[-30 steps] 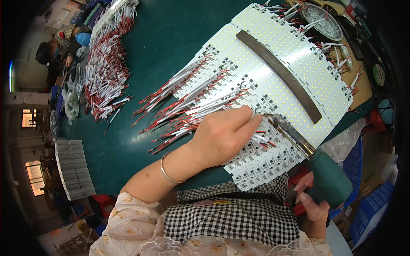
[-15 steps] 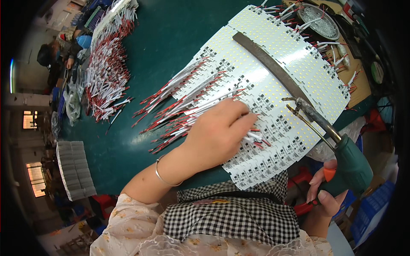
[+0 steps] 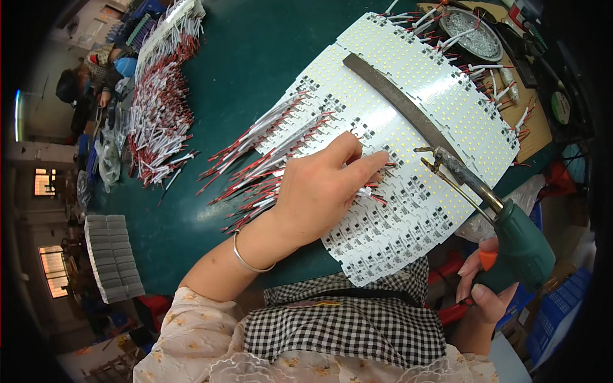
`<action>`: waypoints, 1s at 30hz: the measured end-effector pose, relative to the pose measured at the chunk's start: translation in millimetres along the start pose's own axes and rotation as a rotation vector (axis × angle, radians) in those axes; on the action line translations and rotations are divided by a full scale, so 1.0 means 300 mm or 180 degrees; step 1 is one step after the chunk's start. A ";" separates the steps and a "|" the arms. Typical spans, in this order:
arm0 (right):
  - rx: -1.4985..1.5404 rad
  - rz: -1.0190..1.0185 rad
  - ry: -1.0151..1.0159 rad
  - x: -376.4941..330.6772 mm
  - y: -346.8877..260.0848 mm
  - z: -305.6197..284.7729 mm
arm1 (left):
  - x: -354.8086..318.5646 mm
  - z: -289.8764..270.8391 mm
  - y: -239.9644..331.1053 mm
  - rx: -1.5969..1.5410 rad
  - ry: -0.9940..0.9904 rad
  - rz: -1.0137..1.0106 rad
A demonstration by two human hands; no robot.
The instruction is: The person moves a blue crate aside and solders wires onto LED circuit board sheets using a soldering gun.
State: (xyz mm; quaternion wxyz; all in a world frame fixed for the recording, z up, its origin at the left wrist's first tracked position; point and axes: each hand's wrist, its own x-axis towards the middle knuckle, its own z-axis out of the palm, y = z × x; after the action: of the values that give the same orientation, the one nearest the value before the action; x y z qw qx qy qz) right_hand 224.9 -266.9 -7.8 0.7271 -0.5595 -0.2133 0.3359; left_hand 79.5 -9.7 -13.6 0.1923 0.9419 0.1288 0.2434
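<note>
A panel of white LED boards (image 3: 440, 210) with yellow dots lies on the green table. My left hand (image 3: 313, 191), a bangle at its wrist, is over the panel's left part. Its thumb and forefinger are bent close together around short red-and-white wires (image 3: 370, 193), whose far ends are hidden under the palm. More wires (image 3: 281, 121) lie in rows along the panel's left edge. My right hand (image 3: 488, 305) is closed round the handle of a green soldering gun (image 3: 527, 246) with an orange trigger. The gun's metal tip is over the panel, near a dark curved bar (image 3: 402, 99) resting on it.
A large heap of red-and-white wires (image 3: 159, 121) lies at the table's left. A grey ribbed block (image 3: 113, 255) sits at the near left corner. At the back right stands a round dish (image 3: 472, 35) of clear bits. People (image 3: 96, 73) are farther off, left.
The LED panel and the bar on it have shifted slightly left and towards me. My left fingers have moved a little farther up the panel. The soldering gun has drifted slightly left.
</note>
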 end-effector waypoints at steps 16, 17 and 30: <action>0.0027 0.0055 -0.0060 -0.001 0.012 0.016 | -0.022 0.013 -0.007 0.0472 0.0253 0.0277; 0.0034 0.0075 -0.0063 -0.001 0.012 0.017 | -0.025 0.010 -0.006 0.0375 0.0176 0.0248; -0.0007 0.0101 -0.0014 0.000 0.023 0.023 | -0.031 0.017 -0.016 0.0087 0.0187 0.0241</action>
State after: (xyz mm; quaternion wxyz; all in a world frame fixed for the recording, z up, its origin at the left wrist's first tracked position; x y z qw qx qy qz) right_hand 218.3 -261.3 -12.5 0.7206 -0.5629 -0.2064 0.3483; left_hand 73.6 -10.1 -23.3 0.1663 0.9411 0.1019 0.2762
